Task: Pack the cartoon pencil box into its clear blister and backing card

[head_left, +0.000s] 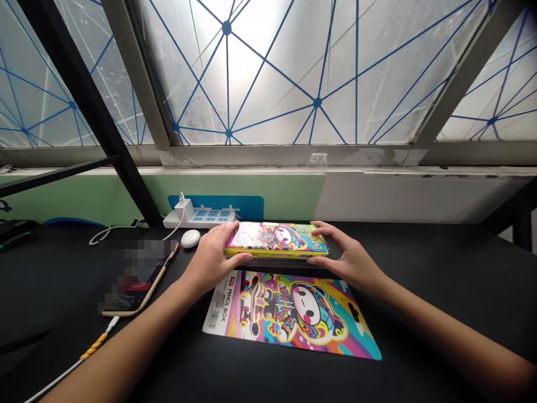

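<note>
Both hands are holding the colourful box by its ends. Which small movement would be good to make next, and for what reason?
Perhaps draw the box slightly toward the person, keeping it level: its far edge appears close to the power strip, and the left hand and right hand grip opposite ends, so neither should need regripping.

"Where could a hand pass?"
"To the right: the counter (453,280) lies open beyond the right hand (348,254)."
"And left?"
"Tighter. The phone (126,302), its cable (94,346) and a round white case (191,239) crowd the left arm (159,316); a power strip (213,215) stands behind."
"Between the 2 hands?"
"The box (277,238) fills that gap. The flat card (293,310) in front barely obstructs. Room underneath the box? Hard to tell from here."
</note>
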Motion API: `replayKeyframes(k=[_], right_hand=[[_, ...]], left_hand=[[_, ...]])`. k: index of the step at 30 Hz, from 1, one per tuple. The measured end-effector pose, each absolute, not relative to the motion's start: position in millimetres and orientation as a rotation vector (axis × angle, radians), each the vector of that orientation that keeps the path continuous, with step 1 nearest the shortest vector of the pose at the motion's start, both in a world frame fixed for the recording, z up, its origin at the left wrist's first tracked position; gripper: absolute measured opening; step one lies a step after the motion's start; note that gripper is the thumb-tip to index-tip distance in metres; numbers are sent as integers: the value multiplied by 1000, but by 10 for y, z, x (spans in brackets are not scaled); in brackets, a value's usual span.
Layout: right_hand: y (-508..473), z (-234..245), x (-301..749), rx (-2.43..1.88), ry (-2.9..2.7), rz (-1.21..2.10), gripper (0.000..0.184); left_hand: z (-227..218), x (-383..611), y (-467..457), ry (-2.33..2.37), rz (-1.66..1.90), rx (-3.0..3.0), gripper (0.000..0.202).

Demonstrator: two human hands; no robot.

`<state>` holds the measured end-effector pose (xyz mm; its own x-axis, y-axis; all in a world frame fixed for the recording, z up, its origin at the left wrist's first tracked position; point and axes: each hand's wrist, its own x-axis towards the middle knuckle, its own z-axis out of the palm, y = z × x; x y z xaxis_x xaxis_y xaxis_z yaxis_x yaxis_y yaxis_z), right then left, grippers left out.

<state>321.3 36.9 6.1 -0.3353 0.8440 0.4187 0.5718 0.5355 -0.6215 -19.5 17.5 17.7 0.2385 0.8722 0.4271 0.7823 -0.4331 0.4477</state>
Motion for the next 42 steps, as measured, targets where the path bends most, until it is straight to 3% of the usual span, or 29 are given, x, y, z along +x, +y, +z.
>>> replayKeyframes(k=[9,14,25,30,32,36,42], right_hand=[[312,-209,3244,-1199,-2157,479,49],[376,-220,3260,-1128,-2209,433,30],[124,-42,3214,-731,-2321,-53,25],[-149,33,3097,-588,-2478,95,21],[-248,14,3031,-671,-2589,175,30],[-362,-52,2912,-1019,-2717,355,68],[-350,-109,2877,-1333,-2681,506,77]], left_hand=[[-30,-297,133,1548,897,2209,64],[-37,-299,158,1566,851,2205,63],[-27,-260,113,1563,592,2609,79],[-71,-241,157,1524,493,2777,55],[-79,-257,172,1530,463,2811,51],[-46,-330,171,1538,420,2805,51],[-2,-465,171,1642,244,2703,49]])
